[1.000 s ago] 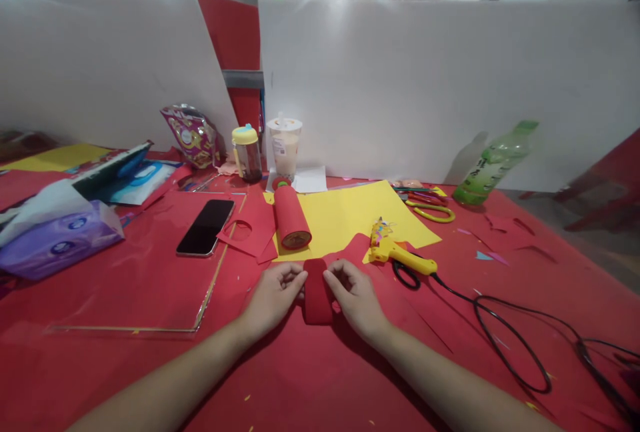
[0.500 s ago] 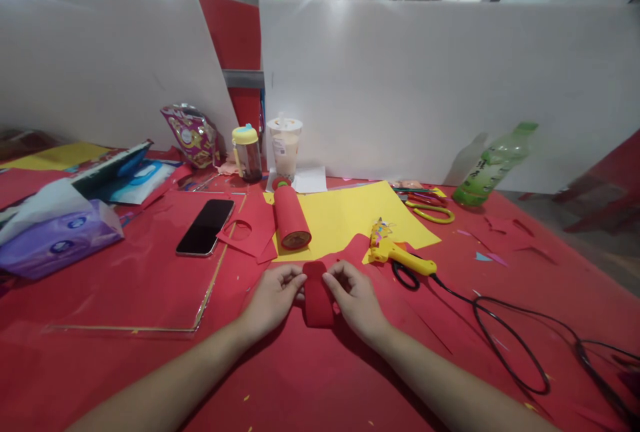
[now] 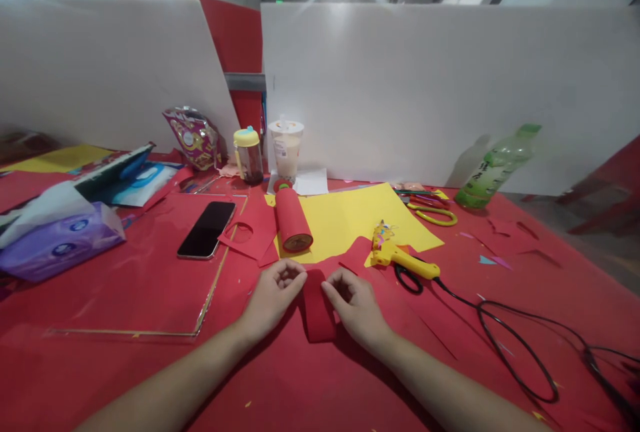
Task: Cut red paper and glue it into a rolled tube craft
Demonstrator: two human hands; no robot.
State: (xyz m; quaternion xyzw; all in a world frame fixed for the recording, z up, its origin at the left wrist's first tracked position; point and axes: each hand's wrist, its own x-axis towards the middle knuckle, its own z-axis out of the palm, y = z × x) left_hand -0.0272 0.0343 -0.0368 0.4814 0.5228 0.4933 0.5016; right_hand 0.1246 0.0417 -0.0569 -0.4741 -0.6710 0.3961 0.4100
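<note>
A narrow red paper strip [image 3: 319, 312] hangs between my two hands above the red table, its lower end toward me. My left hand [image 3: 275, 292] pinches its upper left edge between thumb and fingers. On the other side, my right hand [image 3: 357, 302] pinches the upper right edge the same way. Just beyond the hands, a red paper-covered cylinder [image 3: 293, 217] lies on a yellow sheet [image 3: 345, 212], its round brown end facing me. To the right of it rests a yellow glue gun [image 3: 407, 260], with black scissor handles [image 3: 409, 280] partly under it.
A phone [image 3: 207, 229] and a red sheet with a round hole [image 3: 250, 225] lie left. Behind stand a yellow-lidded bottle [image 3: 249, 159], a drink cup [image 3: 287, 152] and a tilted green bottle [image 3: 495, 169]. A black cord [image 3: 500, 332] loops at right; a tissue pack [image 3: 63, 235] lies far left.
The red paper strip now shows more of its length, its lower end reaching further toward me. Both hands keep their pinch in nearly the same place. The view has shifted slightly.
</note>
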